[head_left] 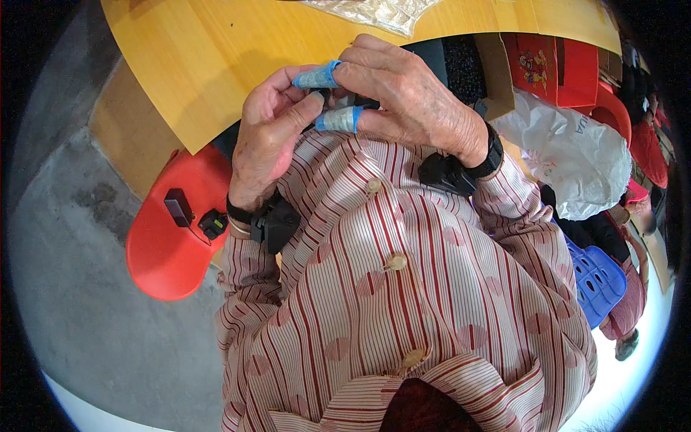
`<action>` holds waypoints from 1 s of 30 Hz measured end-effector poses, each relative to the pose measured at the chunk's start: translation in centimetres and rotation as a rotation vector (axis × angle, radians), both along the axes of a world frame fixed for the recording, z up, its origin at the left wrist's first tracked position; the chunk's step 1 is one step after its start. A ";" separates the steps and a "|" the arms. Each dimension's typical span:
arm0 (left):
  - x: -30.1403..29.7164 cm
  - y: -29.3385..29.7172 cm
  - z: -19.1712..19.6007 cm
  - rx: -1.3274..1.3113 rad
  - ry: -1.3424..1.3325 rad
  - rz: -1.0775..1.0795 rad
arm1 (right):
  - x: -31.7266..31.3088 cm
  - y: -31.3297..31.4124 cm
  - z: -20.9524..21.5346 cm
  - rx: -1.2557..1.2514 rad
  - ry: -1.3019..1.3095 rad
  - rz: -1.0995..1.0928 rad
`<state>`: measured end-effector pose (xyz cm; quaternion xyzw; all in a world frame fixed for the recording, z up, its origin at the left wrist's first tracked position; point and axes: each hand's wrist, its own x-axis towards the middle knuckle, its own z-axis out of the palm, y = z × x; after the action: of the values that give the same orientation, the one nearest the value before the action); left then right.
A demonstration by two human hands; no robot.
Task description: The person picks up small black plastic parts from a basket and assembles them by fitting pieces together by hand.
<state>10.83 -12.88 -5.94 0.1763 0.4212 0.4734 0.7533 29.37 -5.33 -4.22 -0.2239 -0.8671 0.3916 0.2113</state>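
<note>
My left hand (268, 129) and my right hand (403, 90) meet in front of my chest, near the table's front edge. Blue-and-pale wraps cover the right thumb (338, 119) and the right index finger (317, 76). Between the fingertips of both hands is a small dark piece (322, 93), mostly hidden by the fingers, so its kind does not show. The left thumb presses toward it from below, with the left fingers curled behind. Black wrist straps with dark devices sit on both wrists.
The yellow wooden table (216, 50) curves ahead, with clear plastic wrapping (381, 13) on it. On the left a red stool (169, 252) carries small black devices. To the right are an open cardboard box (495, 75) with dark contents, a red box (536, 65), a white plastic bag (568, 155) and a blue plastic seat (596, 281).
</note>
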 end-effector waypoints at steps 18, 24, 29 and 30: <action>-1.5 -0.2 1.3 0.186 0.179 -0.116 | -0.2 -0.2 0.0 -0.037 0.040 -0.114; -0.8 -0.5 0.9 0.383 0.409 -0.125 | -0.4 -0.4 0.0 -0.140 0.043 -0.149; -1.3 -0.5 1.0 0.215 0.296 -0.089 | -0.5 -0.3 -0.2 -0.126 0.071 -0.145; -1.5 -0.5 0.8 0.134 0.223 -0.064 | -0.5 -0.3 -0.1 -0.126 0.073 -0.144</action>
<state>9.35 -13.33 -5.13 0.2912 0.4639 0.4536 0.7030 28.91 -5.62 -4.34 -0.2842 -0.8143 0.4368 0.2558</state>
